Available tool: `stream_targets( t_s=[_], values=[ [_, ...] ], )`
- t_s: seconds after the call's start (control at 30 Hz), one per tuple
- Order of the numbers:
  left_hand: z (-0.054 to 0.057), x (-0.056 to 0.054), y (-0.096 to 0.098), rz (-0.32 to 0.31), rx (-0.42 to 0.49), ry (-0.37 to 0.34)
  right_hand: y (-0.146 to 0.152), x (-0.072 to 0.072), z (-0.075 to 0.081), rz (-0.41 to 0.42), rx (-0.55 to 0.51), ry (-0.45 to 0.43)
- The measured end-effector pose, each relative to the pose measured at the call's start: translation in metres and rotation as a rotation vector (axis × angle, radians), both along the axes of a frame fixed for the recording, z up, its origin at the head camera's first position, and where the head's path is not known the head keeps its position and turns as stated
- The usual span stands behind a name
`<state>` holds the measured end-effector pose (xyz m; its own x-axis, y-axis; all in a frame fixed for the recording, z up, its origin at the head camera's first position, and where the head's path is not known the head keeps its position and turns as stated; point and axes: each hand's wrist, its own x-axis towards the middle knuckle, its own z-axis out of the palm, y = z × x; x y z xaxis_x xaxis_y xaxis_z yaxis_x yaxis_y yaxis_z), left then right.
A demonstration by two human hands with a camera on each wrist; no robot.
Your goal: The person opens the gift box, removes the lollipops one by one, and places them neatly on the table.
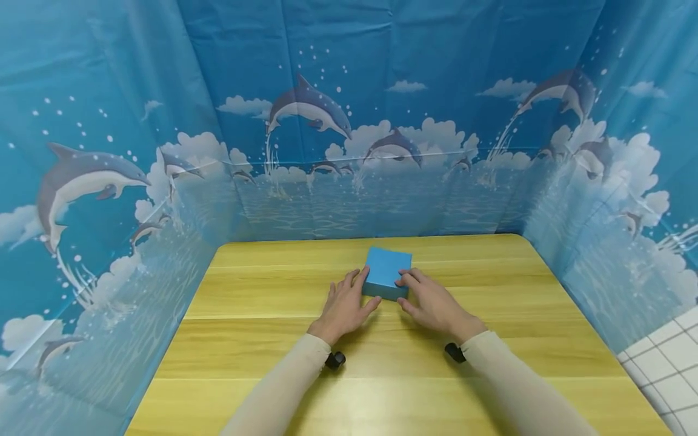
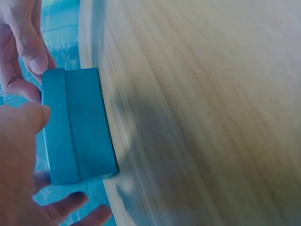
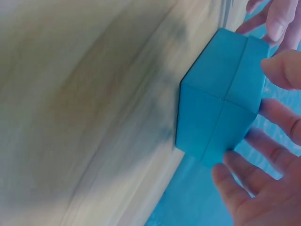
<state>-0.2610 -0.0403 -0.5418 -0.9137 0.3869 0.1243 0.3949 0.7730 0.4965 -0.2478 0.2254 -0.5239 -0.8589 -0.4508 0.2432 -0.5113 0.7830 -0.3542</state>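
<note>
A blue lidded box (image 1: 388,266) sits on the wooden table, its lid on and a seam running round its sides. My left hand (image 1: 343,307) is at the box's left side, fingers spread, one fingertip at the side and the thumb by the front. On the opposite side is my right hand (image 1: 436,306), its index finger over the lid's near right corner and its thumb low at the front. From the right wrist, fingertips (image 3: 233,157) show along the box's side. The left wrist view has the left thumb (image 2: 35,115) at the lid's edge.
The yellow wood-grain table (image 1: 262,357) has rounded far corners. A blue curtain (image 1: 349,200) printed with dolphins hangs behind it and along both sides. White floor tiles (image 1: 668,357) show at the lower right. Each wrist wears a small black camera (image 1: 335,361).
</note>
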Motion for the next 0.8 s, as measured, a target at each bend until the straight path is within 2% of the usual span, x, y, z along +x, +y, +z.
stream_targets(
  t_s=[0.2,0.43,0.67,0.8],
  values=[
    [0.002,0.004,-0.005,-0.012,0.027,-0.008,-0.006,0.007,0.001,0.033,-0.007,-0.002],
    [0.003,0.008,-0.011,-0.002,0.074,0.023,-0.011,0.012,0.0,0.026,-0.013,0.014],
    [0.004,0.015,-0.019,0.007,0.126,-0.013,-0.016,0.018,-0.002,0.017,-0.053,0.027],
    [0.007,0.017,-0.021,0.006,0.128,-0.002,-0.019,0.019,-0.001,0.032,-0.063,0.042]
  ],
)
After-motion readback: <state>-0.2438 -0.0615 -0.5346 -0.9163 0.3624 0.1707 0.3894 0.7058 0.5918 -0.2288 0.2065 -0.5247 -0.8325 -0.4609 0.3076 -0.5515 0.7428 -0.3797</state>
